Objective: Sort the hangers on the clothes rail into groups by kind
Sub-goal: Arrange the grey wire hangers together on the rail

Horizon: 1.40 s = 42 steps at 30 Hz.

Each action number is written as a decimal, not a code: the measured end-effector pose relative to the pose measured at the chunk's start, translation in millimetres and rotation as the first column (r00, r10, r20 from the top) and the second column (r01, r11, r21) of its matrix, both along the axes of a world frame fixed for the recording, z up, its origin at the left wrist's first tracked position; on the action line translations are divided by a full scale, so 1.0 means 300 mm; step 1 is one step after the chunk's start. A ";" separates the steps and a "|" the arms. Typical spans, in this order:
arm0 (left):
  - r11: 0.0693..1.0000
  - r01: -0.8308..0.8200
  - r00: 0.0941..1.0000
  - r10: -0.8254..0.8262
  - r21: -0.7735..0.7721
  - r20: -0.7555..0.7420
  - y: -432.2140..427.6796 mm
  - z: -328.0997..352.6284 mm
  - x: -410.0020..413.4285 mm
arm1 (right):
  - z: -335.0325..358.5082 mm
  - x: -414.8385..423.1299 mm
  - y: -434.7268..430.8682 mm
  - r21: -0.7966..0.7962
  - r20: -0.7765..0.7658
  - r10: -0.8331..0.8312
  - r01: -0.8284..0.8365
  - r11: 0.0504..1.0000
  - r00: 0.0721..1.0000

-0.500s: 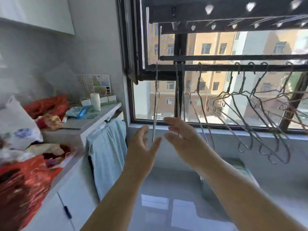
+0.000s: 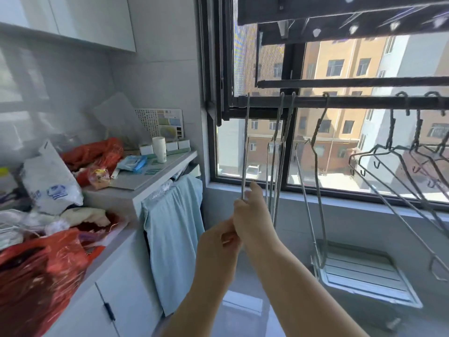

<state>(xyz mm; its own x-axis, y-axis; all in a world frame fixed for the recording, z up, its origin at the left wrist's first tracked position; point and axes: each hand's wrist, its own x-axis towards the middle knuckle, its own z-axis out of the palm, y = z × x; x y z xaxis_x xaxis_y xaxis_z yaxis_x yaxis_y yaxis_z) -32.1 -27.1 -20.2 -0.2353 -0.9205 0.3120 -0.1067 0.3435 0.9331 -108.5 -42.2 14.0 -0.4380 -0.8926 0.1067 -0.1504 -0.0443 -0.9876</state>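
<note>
My right hand [image 2: 251, 215] pinches the leftmost hanger [image 2: 246, 147] on the rail [image 2: 364, 102]; left hand [image 2: 216, 246] is curled up, can't tell on what.

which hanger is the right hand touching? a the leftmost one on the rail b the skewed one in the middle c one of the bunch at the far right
a: the right hand pinches the lower end of the leftmost hanger, the one nearest the left end of the rail.

head-worn view, forward-down, near clothes rail [image 2: 364, 101]
</note>
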 end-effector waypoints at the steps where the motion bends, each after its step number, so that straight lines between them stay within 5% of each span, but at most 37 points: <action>1: 1.000 0.015 1.000 -0.015 0.012 -0.014 0.001 0.005 -0.004 | -0.002 0.000 -0.006 0.031 0.014 0.013 -0.013 0.999 1.000; 16: 0.984 0.166 0.983 -0.171 -0.066 -0.069 -0.042 0.067 0.007 | 0.029 -0.008 -0.048 0.015 0.047 -0.130 0.129 0.992 0.990; 21: 0.989 0.134 0.989 -0.138 -0.058 -0.057 -0.079 0.022 0.017 | 0.028 0.021 -0.052 0.083 -0.037 -0.128 0.131 0.988 0.991; 23: 0.994 0.075 0.997 -0.073 -0.086 0.028 -0.097 -0.010 0.028 | 0.035 0.040 -0.040 0.112 -0.205 -0.101 0.125 0.986 0.973; 27: 0.973 -0.038 0.993 0.062 -0.226 0.101 -0.097 -0.042 0.043 | 0.139 0.030 0.041 0.085 -0.580 -0.117 0.203 0.975 0.806; 32: 0.789 -0.054 0.987 0.136 -0.612 0.088 -0.026 0.025 0.011 | 0.224 -0.073 0.098 0.101 -0.843 -0.131 0.392 0.915 0.522; 36: 0.886 0.204 0.977 -0.160 -0.416 0.139 0.018 0.084 -0.059 | 0.186 -0.098 0.084 0.178 -0.903 -0.043 0.461 0.869 0.428; 38: 0.907 0.277 0.959 -0.239 -0.317 0.155 0.006 0.082 -0.099 | 0.166 -0.122 0.069 0.218 -0.861 -0.043 0.446 0.868 0.506; 42: 0.915 0.357 0.928 -0.324 -0.190 0.186 -0.052 0.029 -0.144 | 0.140 -0.171 0.039 0.300 -0.578 -0.100 0.324 0.897 0.810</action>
